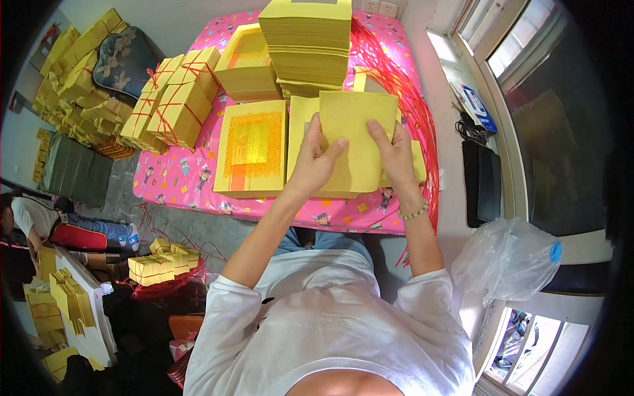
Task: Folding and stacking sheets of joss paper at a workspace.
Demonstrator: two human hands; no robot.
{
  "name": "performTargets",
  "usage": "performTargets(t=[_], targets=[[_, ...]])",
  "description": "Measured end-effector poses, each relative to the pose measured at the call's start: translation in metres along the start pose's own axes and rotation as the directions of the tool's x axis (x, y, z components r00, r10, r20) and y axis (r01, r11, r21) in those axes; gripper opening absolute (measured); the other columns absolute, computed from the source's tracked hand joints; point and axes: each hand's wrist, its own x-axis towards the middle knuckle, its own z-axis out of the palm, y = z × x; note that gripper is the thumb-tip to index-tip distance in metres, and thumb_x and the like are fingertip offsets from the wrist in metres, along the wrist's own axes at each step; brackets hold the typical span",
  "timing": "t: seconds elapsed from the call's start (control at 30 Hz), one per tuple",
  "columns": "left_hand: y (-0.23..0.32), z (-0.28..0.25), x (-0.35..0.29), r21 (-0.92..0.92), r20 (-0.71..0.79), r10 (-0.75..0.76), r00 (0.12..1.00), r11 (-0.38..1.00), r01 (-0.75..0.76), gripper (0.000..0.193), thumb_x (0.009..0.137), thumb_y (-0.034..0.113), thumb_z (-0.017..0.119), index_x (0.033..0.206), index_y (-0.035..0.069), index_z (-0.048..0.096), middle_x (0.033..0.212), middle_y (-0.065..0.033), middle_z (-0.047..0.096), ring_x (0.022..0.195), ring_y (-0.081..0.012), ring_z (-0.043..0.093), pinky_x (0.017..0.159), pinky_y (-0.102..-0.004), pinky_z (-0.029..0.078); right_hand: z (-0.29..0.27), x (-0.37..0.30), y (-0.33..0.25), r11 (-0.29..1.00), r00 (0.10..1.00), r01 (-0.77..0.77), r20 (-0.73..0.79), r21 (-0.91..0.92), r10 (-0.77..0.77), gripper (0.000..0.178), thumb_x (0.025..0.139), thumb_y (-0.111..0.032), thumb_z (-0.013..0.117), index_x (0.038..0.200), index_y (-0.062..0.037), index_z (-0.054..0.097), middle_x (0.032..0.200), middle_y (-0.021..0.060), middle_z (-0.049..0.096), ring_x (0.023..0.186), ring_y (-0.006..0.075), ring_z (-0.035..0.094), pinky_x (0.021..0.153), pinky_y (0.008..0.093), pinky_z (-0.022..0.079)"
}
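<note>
My left hand (317, 160) and right hand (396, 155) grip the yellow paper (360, 129) by its two sides, thumbs on top, above the near part of the pink surface (165, 185). Just left lies a yellow stack with a gold square (249, 145); beyond rises a tall yellow stack (306, 49). Red strips (424, 142) trail along my right, and red-tied bundles (177, 112) sit farther left.

The plain yellow paper (356, 148) we hold
Rectangular and matte, its lower edge softly curved, we have it lifted over the pink patterned cover (251, 207), toward that cover's near right corner.
</note>
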Motion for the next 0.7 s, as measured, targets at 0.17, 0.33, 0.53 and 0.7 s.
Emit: performTargets(t=[0.17,0.33,0.53,0.7], targets=[[0.012,-0.001,-0.004,0.012,0.015,-0.123,0.992,0.992,0.123,0.053,0.089,-0.002,0.056,0.138,0.001,0.035,0.132,-0.0107,0.051,0.121,-0.017,0.049,0.101,-0.0299,0.039,-0.003,0.004,-0.001,0.999,0.997,0.012,-0.072,0.049,-0.008,0.023,0.094,-0.02,0.061,0.108,-0.0007,0.062,0.096,0.0013,0.066,0.088,0.0052,0.058,0.076,0.022,0.047],[0.016,0.0,-0.007,-0.019,0.021,-0.234,0.972,0.972,0.234,0.052,0.087,-0.006,0.053,0.136,0.0,0.037,0.129,-0.0121,0.053,0.12,-0.0182,0.05,0.102,-0.0303,0.038,-0.01,0.005,0.006,0.996,0.99,0.075,-0.125,0.042,-0.07,0.02,0.096,-0.021,0.059,0.102,-0.0028,0.062,0.09,-0.0021,0.064,0.081,0.0023,0.055,0.074,0.0199,0.044],[0.018,-0.004,-0.008,0.025,0.072,-0.336,0.939,0.942,0.336,0.05,0.087,-0.002,0.056,0.135,0.0,0.04,0.125,-0.0106,0.057,0.113,-0.0175,0.056,0.095,-0.0302,0.044,-0.029,-0.002,0.004,0.999,0.994,-0.006,-0.108,0.038,0.01,0.017,0.096,-0.021,0.058,0.096,-0.004,0.06,0.085,-0.0017,0.063,0.074,0.0049,0.059,0.065,0.021,0.051],[0.026,-0.005,-0.003,0.021,0.076,-0.373,0.925,0.928,0.372,0.048,0.087,-0.002,0.055,0.133,0.0,0.042,0.123,-0.012,0.059,0.11,-0.0185,0.058,0.093,-0.0316,0.046,-0.026,-0.024,-0.01,0.992,0.992,-0.121,0.044,-0.021,0.122,0.029,0.095,-0.023,0.059,0.111,0.0015,0.061,0.095,0.0062,0.068,0.077,0.0081,0.065,0.062,0.0238,0.055]])
